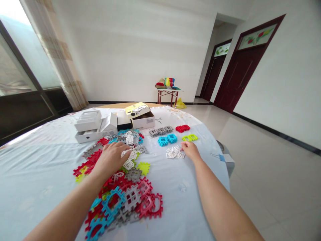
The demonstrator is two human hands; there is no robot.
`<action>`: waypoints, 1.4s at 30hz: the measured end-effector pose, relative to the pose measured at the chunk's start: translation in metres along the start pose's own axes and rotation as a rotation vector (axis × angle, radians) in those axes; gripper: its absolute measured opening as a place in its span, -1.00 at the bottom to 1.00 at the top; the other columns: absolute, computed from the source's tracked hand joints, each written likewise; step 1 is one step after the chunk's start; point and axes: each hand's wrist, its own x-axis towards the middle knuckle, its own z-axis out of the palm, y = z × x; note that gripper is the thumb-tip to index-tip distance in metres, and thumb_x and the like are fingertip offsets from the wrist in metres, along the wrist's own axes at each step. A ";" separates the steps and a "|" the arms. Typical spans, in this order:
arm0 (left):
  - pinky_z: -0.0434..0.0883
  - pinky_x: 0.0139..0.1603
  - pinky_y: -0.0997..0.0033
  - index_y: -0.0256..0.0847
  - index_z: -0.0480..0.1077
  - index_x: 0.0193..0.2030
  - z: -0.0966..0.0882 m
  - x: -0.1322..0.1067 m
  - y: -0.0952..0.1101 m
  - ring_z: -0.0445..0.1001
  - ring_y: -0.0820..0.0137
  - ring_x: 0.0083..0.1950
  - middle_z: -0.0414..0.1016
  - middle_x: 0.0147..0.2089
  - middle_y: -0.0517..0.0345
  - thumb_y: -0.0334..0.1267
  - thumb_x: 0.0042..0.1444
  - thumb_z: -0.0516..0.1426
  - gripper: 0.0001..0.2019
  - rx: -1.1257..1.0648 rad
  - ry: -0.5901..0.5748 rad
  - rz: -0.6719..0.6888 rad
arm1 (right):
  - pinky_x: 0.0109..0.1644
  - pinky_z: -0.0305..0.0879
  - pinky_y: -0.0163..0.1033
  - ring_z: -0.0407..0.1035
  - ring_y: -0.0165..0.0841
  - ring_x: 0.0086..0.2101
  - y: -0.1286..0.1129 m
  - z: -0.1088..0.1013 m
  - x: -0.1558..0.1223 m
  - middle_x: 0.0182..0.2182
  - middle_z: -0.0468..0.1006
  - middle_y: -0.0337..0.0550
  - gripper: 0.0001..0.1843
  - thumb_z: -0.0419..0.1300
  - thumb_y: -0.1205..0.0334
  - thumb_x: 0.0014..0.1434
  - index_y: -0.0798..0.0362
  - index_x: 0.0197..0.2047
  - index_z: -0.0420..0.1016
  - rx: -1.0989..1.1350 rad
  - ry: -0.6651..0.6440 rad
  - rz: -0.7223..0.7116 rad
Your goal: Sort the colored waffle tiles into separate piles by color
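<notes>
My left hand lies over a mixed pile of plastic interlocking building pieces, its thumb and fingers apart around small white lattice window pieces. Under and around it are red pieces, a blue frame piece, a grey window piece and a lime green piece. To the right, my right hand has thumb and fingertips pinched at the edge of a small heap of white window pieces. It appears to hold one of them, though the fingers partly hide it.
Beyond the heap stand grouped blue pieces, a grey row, a red row and lime green pieces. White boxes and an open carton sit at the back left. The round table's cloth drops off at right.
</notes>
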 end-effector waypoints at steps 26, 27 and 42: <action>0.15 -0.52 0.46 -0.23 0.33 -0.50 0.028 0.060 0.058 0.29 0.46 -0.53 0.35 -0.57 0.20 0.06 -0.12 0.04 -0.66 -0.472 -0.207 -0.162 | -0.31 0.25 -0.37 0.40 -0.41 -0.43 0.002 0.000 0.003 -0.48 0.56 -0.19 -0.73 -0.01 0.20 0.05 0.08 -0.29 0.47 0.065 -0.001 0.003; 0.17 -0.53 0.46 -0.24 0.34 -0.46 0.031 0.065 0.068 0.30 0.46 -0.54 0.36 -0.57 0.19 0.06 -0.13 0.06 -0.64 -0.557 -0.209 -0.180 | -0.31 0.25 -0.37 0.40 -0.41 -0.43 0.003 0.000 0.003 -0.47 0.56 -0.19 -0.73 -0.01 0.20 0.05 0.08 -0.29 0.47 0.069 -0.004 0.004; 0.25 -0.35 0.43 -0.19 0.44 -0.36 0.019 0.067 0.009 0.40 0.36 -0.36 0.48 -0.44 0.17 0.02 -0.09 -0.02 -0.63 -0.313 -0.121 -0.224 | -0.27 0.26 -0.34 0.39 -0.40 -0.43 0.005 0.000 0.006 -0.48 0.55 -0.19 -0.71 -0.01 0.23 0.03 0.10 -0.26 0.48 0.084 -0.008 0.001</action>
